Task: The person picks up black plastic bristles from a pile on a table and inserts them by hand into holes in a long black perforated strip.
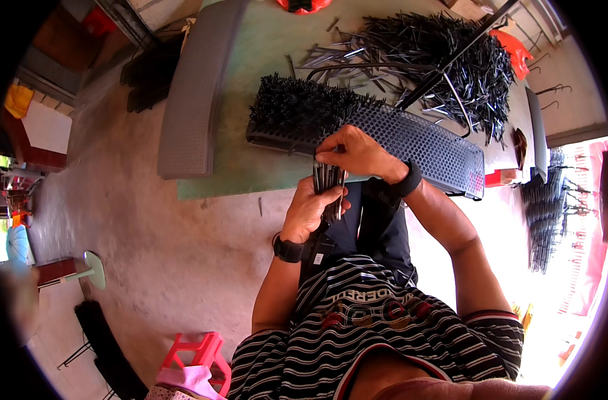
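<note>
Left hand (307, 212) fist-wraps a bundle of dark metal pins (329, 187) upright as ready stock. Right hand (357, 155) pinches one pin from the bundle top, at 6 o'clock of the perforated tray (424, 143); filled bristle block (297, 107) at 10.

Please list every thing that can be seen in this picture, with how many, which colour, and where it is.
perforated panel: one, grey, on the table edge before the person; left part filled with black pins.
bundle of pins: one, dark metal, held in both hands.
loose pins: a large heap, dark, far side of the table.
table: one, green top.
spare panel: one, grey, at the table's left edge.
stool: one, pink-red, on the floor at lower left.
left hand: grips the bundle from below; black watch on the wrist.
right hand: pinches the bundle's top; black wristband.
</note>
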Demonstrator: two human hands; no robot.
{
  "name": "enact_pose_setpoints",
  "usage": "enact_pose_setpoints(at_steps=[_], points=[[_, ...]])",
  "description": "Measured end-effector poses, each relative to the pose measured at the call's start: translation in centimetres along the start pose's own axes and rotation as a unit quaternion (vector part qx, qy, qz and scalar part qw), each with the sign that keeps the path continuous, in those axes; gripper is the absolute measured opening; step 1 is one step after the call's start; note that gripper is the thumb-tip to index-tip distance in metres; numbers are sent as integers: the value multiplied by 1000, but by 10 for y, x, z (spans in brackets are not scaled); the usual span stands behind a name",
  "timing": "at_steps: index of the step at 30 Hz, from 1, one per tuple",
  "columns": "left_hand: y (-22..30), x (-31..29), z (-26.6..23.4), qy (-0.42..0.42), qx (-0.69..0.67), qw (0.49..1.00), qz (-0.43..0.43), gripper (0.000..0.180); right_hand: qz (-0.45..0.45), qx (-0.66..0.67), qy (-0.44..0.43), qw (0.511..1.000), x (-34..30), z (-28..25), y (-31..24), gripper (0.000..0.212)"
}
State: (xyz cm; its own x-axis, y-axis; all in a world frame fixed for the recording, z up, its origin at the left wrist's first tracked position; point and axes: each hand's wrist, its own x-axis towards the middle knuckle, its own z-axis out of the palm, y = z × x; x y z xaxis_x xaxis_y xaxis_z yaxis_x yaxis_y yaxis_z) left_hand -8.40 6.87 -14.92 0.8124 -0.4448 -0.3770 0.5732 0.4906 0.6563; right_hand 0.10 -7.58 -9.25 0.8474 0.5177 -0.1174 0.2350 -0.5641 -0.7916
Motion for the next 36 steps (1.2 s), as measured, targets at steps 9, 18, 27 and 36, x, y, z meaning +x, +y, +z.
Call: enact_pose_setpoints(at_steps=[9, 18, 27, 36], points=[[-8, 9, 3, -12, 12, 999, -29, 26, 156, 259, 78, 950, -15, -9, 8, 15], [-13, 15, -5, 15, 13, 999, -26, 25, 17, 223, 321, 920, -14, -7, -2, 20], [-11, 13, -12, 27, -17, 999, -32, 30, -92, 41, 335, 937, -7, 12, 10, 13], [-3, 6, -8, 32, -16, 999, -17, 22, -187, -346, 123, 911, -13, -3, 2, 39]])
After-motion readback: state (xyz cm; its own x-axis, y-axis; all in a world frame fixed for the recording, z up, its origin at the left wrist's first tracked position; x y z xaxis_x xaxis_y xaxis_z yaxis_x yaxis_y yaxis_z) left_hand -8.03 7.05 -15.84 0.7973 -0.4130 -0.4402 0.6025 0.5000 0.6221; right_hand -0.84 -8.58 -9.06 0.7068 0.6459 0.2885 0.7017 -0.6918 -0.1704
